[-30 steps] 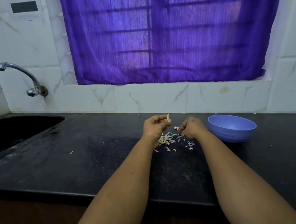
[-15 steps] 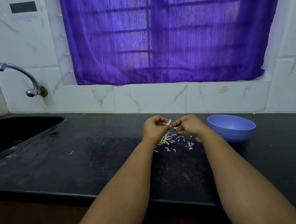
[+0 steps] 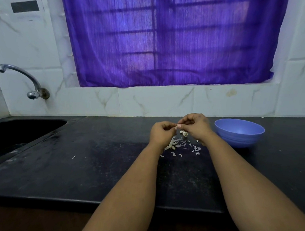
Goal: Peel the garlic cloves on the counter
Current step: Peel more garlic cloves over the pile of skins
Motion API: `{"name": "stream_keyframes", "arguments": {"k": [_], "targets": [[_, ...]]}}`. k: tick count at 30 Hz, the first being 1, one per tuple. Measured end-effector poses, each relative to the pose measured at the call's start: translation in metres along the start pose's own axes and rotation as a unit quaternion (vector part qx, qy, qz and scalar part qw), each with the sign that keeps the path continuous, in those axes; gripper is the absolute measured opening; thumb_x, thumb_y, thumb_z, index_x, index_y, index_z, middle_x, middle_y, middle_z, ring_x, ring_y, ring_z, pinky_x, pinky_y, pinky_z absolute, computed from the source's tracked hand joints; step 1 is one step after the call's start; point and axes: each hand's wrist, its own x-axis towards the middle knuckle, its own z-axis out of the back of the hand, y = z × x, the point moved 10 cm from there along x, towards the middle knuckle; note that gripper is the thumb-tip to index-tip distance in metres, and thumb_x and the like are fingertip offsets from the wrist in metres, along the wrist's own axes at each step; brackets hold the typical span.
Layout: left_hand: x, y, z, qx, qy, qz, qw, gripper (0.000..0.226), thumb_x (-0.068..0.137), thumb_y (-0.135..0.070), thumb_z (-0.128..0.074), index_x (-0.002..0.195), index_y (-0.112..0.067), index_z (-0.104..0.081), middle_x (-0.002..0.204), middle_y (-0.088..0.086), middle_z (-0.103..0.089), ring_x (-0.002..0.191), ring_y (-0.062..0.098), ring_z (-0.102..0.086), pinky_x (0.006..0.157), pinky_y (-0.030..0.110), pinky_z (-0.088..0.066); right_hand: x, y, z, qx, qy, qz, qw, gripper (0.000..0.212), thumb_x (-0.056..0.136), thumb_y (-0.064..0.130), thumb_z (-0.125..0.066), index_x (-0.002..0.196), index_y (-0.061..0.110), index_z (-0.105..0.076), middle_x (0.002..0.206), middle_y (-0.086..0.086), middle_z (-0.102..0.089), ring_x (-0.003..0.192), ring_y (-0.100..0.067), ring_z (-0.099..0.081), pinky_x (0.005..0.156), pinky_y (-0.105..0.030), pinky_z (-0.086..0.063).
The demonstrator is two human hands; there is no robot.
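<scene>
My left hand [image 3: 162, 132] and my right hand [image 3: 196, 125] meet above the black counter [image 3: 96, 165]. Between their fingertips they pinch one small pale garlic clove [image 3: 176, 127], mostly hidden by the fingers. Just below the right hand a small pale piece of garlic [image 3: 184, 133] lies on the counter. A scatter of white garlic peels [image 3: 179, 146] is spread under and in front of both hands.
A blue plastic bowl [image 3: 239, 133] stands right of my right hand, close to the wall. A dark sink [image 3: 14, 136] is set into the counter at the left, with a metal tap [image 3: 22, 80] on the tiled wall above it. A purple curtain covers the window.
My right hand rose from the peel pile and came left to meet my left hand. Both hands now pinch the clove that the left hand held alone a second ago.
</scene>
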Motion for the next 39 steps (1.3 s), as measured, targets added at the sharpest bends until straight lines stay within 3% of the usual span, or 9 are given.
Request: {"name": "stream_keyframes", "arguments": {"k": [7, 11, 14, 17, 20, 26, 33, 36, 39], "targets": [[0.002, 0.003, -0.001, -0.044, 0.004, 0.008, 0.999, 0.002, 0.085, -0.002, -0.07, 0.087, -0.001, -0.07, 0.077, 0.007, -0.069, 0.069, 0.014, -0.068, 0.084, 0.038, -0.059, 0.002, 0.004, -0.005, -0.051, 0.008, 0.037, 0.998, 0.016, 0.084, 0.008, -0.071, 0.077, 0.021, -0.065, 0.082, -0.002, -0.069, 0.08, -0.019, -0.064, 0.079, -0.036, -0.054], [0.001, 0.004, -0.004, -0.097, 0.013, 0.028, 0.995, 0.005, 0.086, -0.003, -0.069, 0.09, 0.0, -0.069, 0.078, 0.009, -0.07, 0.066, 0.009, -0.069, 0.071, 0.024, -0.057, 0.005, -0.002, -0.018, -0.094, 0.043, 0.027, 0.994, 0.015, 0.095, 0.015, -0.058, 0.082, 0.024, -0.058, 0.083, -0.003, -0.063, 0.076, -0.018, -0.056, 0.076, -0.038, -0.051], [-0.001, 0.01, -0.007, -0.225, 0.014, 0.086, 0.971, 0.01, 0.09, 0.003, -0.061, 0.1, 0.003, -0.063, 0.082, 0.013, -0.069, 0.064, 0.013, -0.071, 0.064, 0.018, -0.055, 0.006, -0.001, -0.018, -0.099, 0.046, 0.026, 0.994, 0.008, 0.098, 0.018, -0.052, 0.091, 0.021, -0.056, 0.082, 0.002, -0.059, 0.076, -0.016, -0.053, 0.076, -0.036, -0.049], [-0.001, 0.014, -0.01, -0.293, 0.025, 0.115, 0.949, 0.02, 0.091, 0.006, -0.058, 0.11, 0.009, -0.059, 0.088, 0.016, -0.069, 0.067, 0.013, -0.071, 0.066, 0.016, -0.056, 0.004, 0.003, -0.018, -0.086, 0.054, 0.034, 0.994, 0.009, 0.098, 0.02, -0.052, 0.091, 0.024, -0.056, 0.082, 0.005, -0.058, 0.069, -0.008, -0.05, 0.071, -0.029, -0.043], [-0.002, 0.013, -0.013, -0.335, 0.042, 0.122, 0.933, 0.012, 0.091, 0.008, -0.056, 0.101, 0.007, -0.062, 0.08, 0.012, -0.072, 0.071, 0.014, -0.072, 0.069, 0.015, -0.056, 0.003, 0.006, -0.018, -0.063, 0.051, 0.027, 0.996, 0.007, 0.097, 0.02, -0.055, 0.091, 0.023, -0.058, 0.083, 0.004, -0.06, 0.069, -0.008, -0.05, 0.071, -0.028, -0.043], [-0.001, 0.009, -0.009, -0.341, 0.024, 0.103, 0.934, 0.012, 0.09, 0.009, -0.056, 0.089, 0.0, -0.062, 0.078, 0.01, -0.068, 0.07, 0.016, -0.071, 0.07, 0.017, -0.057, 0.001, 0.002, -0.013, -0.063, 0.053, -0.007, 0.997, 0.008, 0.095, 0.02, -0.057, 0.088, 0.021, -0.06, 0.091, -0.007, -0.066, 0.08, -0.018, -0.057, 0.07, -0.03, -0.048], [-0.001, 0.012, -0.004, -0.329, 0.007, 0.102, 0.939, 0.01, 0.087, 0.01, -0.06, 0.086, 0.001, -0.065, 0.083, 0.013, -0.068, 0.068, 0.015, -0.071, 0.072, 0.02, -0.058, -0.002, -0.004, 0.0, -0.095, 0.024, -0.052, 0.994, 0.005, 0.092, 0.014, -0.062, 0.087, 0.014, -0.064, 0.077, -0.003, -0.065, 0.059, -0.01, -0.057, 0.046, -0.015, -0.039], [-0.001, 0.012, -0.004, -0.314, -0.001, 0.096, 0.945, 0.009, 0.088, 0.008, -0.061, 0.087, 0.0, -0.065, 0.085, 0.011, -0.069, 0.069, 0.013, -0.07, 0.073, 0.019, -0.058, -0.002, -0.007, 0.006, -0.122, 0.008, -0.067, 0.99, 0.008, 0.091, 0.012, -0.061, 0.084, 0.013, -0.065, 0.076, -0.003, -0.066, 0.066, -0.014, -0.059, 0.047, -0.018, -0.04], [0.002, 0.013, 0.004, -0.319, -0.025, 0.087, 0.944, 0.008, 0.088, 0.007, -0.061, 0.09, 0.001, -0.066, 0.085, 0.01, -0.069, 0.071, 0.013, -0.07, 0.07, 0.017, -0.056, 0.0, -0.012, 0.012, -0.188, -0.002, -0.071, 0.98, 0.008, 0.087, 0.01, -0.063, 0.082, 0.012, -0.068, 0.083, -0.003, -0.068, 0.078, -0.016, -0.06, 0.058, -0.022, -0.042]]}}
